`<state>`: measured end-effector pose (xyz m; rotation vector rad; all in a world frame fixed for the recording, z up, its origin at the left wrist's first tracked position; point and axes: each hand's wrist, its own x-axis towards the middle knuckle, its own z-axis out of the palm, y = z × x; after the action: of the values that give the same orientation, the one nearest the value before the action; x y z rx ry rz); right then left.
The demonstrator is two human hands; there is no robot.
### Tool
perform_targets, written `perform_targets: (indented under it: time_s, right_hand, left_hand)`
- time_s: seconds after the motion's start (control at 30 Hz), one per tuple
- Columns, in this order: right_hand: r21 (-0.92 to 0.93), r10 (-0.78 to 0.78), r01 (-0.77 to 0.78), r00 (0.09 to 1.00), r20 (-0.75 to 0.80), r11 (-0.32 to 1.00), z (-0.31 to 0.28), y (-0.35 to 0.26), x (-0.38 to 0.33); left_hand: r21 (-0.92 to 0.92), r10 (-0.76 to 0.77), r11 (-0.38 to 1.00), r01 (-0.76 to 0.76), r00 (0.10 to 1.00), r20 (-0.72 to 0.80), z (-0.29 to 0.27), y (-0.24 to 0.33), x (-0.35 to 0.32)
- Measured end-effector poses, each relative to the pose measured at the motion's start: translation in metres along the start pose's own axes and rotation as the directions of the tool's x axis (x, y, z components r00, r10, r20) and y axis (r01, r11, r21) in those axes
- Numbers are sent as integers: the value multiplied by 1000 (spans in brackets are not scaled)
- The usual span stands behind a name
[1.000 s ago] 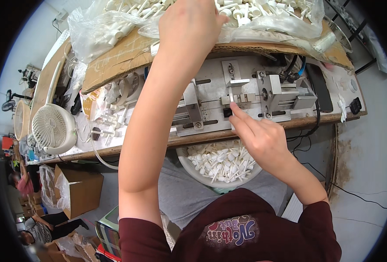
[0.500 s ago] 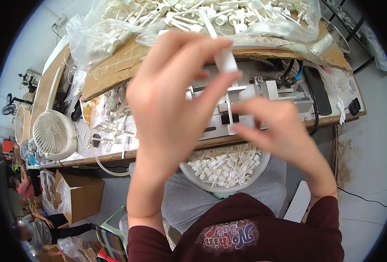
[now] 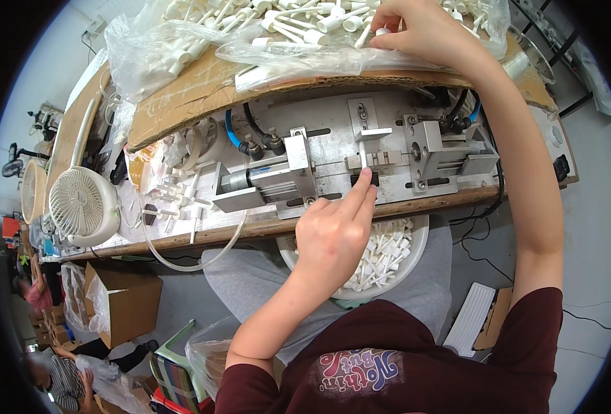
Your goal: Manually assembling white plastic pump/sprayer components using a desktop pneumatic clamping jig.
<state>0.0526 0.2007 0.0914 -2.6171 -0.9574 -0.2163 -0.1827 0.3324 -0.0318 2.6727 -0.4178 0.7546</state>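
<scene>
The left hand (image 3: 333, 231) presses 2 extended fingers at the white plastic part (image 3: 365, 153) seated in the metal fixture (image 3: 388, 160); keep it square. The right hand (image 3: 426, 31), far right, pinches another piece (image 3: 381, 32) from the pile.

My right hand (image 3: 426, 31) covers whatever my fingertips pinch in the pile of white plastic parts (image 3: 278, 21), which the top edge cuts off. Below the press (image 3: 361, 162), my left hand (image 3: 333, 231) hides part of the bowl (image 3: 419, 241).
</scene>
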Motion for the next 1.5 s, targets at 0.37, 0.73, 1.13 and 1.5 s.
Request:
perform_targets:
  time_s: [0.37, 0.73, 1.13, 1.5]
  right_hand:
    - [562, -32, 212, 949, -313, 799, 4, -37, -92]
    - [35, -341, 372, 881, -328, 928, 76, -56, -193]
    - [-168, -327, 314, 943, -59, 935, 87, -73, -177]
    - [222, -238, 267, 960, -150, 938, 31, -64, -141]
  left_hand:
    - [-72, -39, 996, 42, 998, 43, -4, -4, 10]
    - [-212, -95, 977, -7, 879, -467, -62, -56, 90]
    - [22, -160, 987, 159, 986, 41, -57, -118, 149]
    - [-303, -180, 947, 105, 955, -234, -98, -48, 81]
